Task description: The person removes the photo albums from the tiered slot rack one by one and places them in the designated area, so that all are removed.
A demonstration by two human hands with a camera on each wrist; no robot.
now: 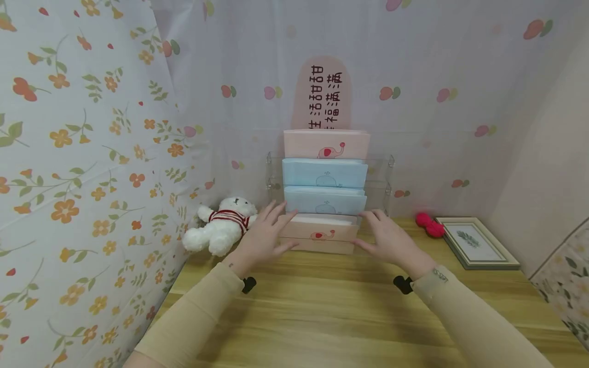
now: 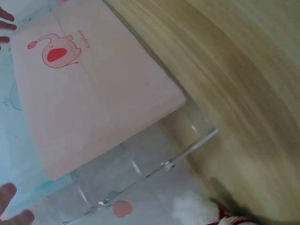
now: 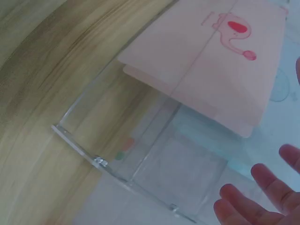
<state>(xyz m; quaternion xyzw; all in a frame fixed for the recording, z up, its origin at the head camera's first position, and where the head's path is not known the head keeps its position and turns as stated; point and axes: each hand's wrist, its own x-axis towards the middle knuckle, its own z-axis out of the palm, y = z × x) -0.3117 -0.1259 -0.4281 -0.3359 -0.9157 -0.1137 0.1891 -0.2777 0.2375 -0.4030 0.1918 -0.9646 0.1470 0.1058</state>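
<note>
Two hands, left hand (image 1: 266, 236) and right hand (image 1: 389, 239), flank the pink folder (image 1: 319, 235) in the near tier of the clear rack (image 1: 385, 176) on the table (image 1: 322, 306), fingers spread and straight, apparently steadying it.

A pink folder (image 1: 318, 235) with a red elephant print stands upright in the lowest tier of a clear acrylic rack (image 1: 385, 176), below two blue folders (image 1: 324, 186) and another pink one.

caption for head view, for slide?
Both hands, left and right, open beside the front pink folder in a clear rack.
</note>
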